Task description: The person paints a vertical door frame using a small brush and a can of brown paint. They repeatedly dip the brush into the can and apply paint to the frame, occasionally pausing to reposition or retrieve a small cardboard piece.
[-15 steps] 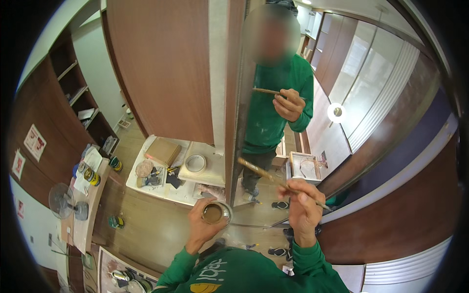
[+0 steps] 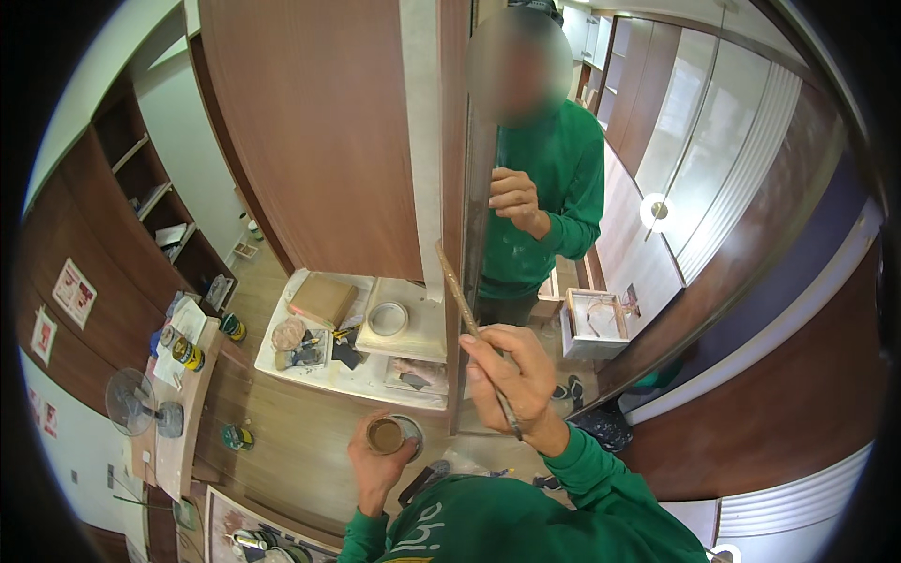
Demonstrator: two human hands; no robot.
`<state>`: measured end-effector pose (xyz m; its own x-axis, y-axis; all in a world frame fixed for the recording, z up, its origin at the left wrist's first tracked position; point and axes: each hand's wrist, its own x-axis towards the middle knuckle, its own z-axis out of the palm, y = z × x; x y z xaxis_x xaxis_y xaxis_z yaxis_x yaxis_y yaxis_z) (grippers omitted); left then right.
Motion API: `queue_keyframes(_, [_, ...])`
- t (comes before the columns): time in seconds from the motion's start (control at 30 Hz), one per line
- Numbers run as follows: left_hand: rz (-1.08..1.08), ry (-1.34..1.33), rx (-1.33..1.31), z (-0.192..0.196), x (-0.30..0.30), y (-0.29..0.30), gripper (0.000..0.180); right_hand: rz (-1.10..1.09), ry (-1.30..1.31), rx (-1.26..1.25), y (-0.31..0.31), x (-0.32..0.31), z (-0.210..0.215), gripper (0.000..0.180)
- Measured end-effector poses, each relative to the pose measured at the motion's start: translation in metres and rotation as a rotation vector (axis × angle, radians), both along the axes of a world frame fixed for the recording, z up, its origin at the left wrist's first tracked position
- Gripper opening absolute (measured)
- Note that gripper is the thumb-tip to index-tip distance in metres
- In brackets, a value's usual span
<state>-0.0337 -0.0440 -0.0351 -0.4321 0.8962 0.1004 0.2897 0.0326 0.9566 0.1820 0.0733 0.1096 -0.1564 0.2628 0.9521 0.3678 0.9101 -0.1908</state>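
The tall brown wooden panel edge beside the mirror looks partly coated; I judge much remains. The white cloth-covered low table stands on wood flooring. The right hand pinches a long thin wooden-handled brush against the edge. The left hand grips a small round cup of brown paint.

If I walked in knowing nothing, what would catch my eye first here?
Probably the right hand in the middle, holding a long thin brush up against the edge of a tall mirror, where the green-sleeved person shows as a reflection. Just below, the left hand holds a small round tin of brown paste. Farther left, a low white table stands cluttered with supplies.
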Motion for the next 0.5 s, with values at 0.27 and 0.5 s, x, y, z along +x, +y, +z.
queue_keyframes(0.27, [-0.097,0.052,0.03,0.007,-0.002,0.022,0.062,-0.099,-0.046,-0.008,-0.008,-0.019,0.002,0.055])
queue_keyframes(0.5, [-0.146,0.049,0.039,0.009,-0.007,0.026,0.061,-0.158,-0.066,-0.017,-0.012,-0.025,0.008,0.045])
